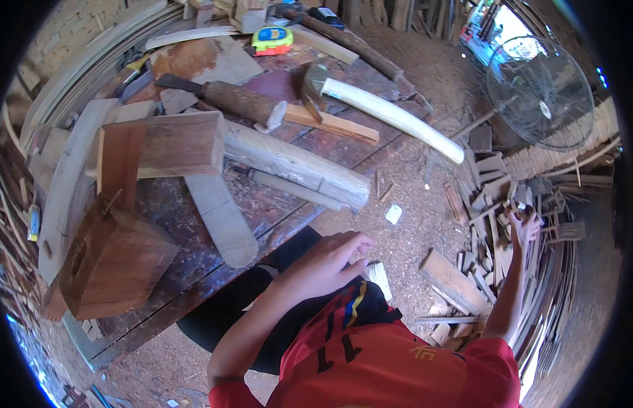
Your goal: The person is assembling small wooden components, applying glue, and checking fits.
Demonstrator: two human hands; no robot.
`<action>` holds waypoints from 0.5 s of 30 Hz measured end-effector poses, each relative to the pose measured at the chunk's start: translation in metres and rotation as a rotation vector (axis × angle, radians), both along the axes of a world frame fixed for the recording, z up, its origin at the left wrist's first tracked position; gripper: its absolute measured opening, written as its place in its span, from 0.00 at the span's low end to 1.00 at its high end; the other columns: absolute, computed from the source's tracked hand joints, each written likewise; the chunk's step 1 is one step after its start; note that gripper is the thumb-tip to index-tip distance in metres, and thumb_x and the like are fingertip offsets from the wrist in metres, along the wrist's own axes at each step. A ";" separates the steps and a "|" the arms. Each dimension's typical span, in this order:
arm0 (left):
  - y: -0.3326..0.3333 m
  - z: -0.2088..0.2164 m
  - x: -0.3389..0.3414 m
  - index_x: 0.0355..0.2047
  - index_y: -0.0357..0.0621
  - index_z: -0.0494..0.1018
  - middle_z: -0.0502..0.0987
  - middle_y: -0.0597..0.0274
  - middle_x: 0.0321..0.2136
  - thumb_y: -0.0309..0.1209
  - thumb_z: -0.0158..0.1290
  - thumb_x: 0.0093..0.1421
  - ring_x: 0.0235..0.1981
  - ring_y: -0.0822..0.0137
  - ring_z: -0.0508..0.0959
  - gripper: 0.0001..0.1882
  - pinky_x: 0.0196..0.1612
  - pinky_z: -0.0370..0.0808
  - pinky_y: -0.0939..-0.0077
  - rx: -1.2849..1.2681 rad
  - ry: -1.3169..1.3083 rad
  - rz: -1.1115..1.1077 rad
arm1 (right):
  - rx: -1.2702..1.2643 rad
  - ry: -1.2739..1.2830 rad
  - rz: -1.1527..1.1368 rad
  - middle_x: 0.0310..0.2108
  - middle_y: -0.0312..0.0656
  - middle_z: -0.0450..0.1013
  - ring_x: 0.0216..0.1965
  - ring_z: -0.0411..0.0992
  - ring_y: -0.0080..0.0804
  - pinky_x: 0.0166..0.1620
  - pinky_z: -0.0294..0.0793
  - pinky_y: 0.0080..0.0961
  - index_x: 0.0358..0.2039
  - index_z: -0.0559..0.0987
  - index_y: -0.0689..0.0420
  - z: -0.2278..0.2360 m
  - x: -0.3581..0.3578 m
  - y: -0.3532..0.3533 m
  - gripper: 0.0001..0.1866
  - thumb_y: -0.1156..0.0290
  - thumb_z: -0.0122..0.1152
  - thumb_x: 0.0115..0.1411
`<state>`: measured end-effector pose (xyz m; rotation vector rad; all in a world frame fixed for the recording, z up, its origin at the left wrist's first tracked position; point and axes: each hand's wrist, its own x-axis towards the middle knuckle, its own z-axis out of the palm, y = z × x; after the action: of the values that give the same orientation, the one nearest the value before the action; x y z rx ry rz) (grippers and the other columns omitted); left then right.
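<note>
My left hand rests over my thigh beside the workbench, its fingers loosely bent and a little apart, with nothing seen in it. My right hand is stretched far to the right, above the wood pile, its fingers bent round something small that I cannot make out. On the bench nearest my left hand lie a flat wooden piece with a rounded end and a thick round-ended wooden bar. A large chisel with a wooden handle and a hammer with a pale curved handle lie farther back.
Mortised wooden blocks stand at the bench's left. A yellow tape measure sits at the back among wood pieces. Offcuts are heaped on the floor at right, below a standing fan. Wood shavings cover the floor.
</note>
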<state>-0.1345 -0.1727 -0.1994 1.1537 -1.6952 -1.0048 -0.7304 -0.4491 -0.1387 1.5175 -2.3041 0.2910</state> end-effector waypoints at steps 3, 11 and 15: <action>0.000 -0.002 0.001 0.53 0.39 0.69 0.80 0.49 0.45 0.28 0.55 0.67 0.49 0.52 0.82 0.15 0.54 0.77 0.60 -0.031 0.009 -0.004 | -0.026 0.060 0.002 0.69 0.63 0.55 0.72 0.51 0.63 0.66 0.51 0.71 0.74 0.56 0.47 -0.018 -0.011 -0.015 0.66 0.24 0.68 0.42; 0.002 -0.003 0.004 0.53 0.38 0.70 0.80 0.48 0.45 0.29 0.55 0.67 0.48 0.53 0.82 0.16 0.53 0.78 0.61 0.001 0.002 0.008 | -0.140 0.083 0.095 0.60 0.59 0.62 0.65 0.58 0.63 0.65 0.53 0.64 0.67 0.66 0.50 -0.040 0.008 -0.029 0.50 0.37 0.68 0.47; 0.004 -0.002 0.003 0.53 0.39 0.69 0.80 0.48 0.46 0.29 0.55 0.67 0.48 0.52 0.82 0.16 0.53 0.77 0.60 0.068 0.005 0.016 | -0.136 0.099 0.112 0.58 0.58 0.63 0.64 0.60 0.63 0.63 0.58 0.64 0.66 0.66 0.52 -0.036 0.017 -0.028 0.49 0.38 0.67 0.48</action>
<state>-0.1313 -0.1682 -0.2016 1.2056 -1.6564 -1.0612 -0.7137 -0.4770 -0.1751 1.5595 -2.0832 0.3851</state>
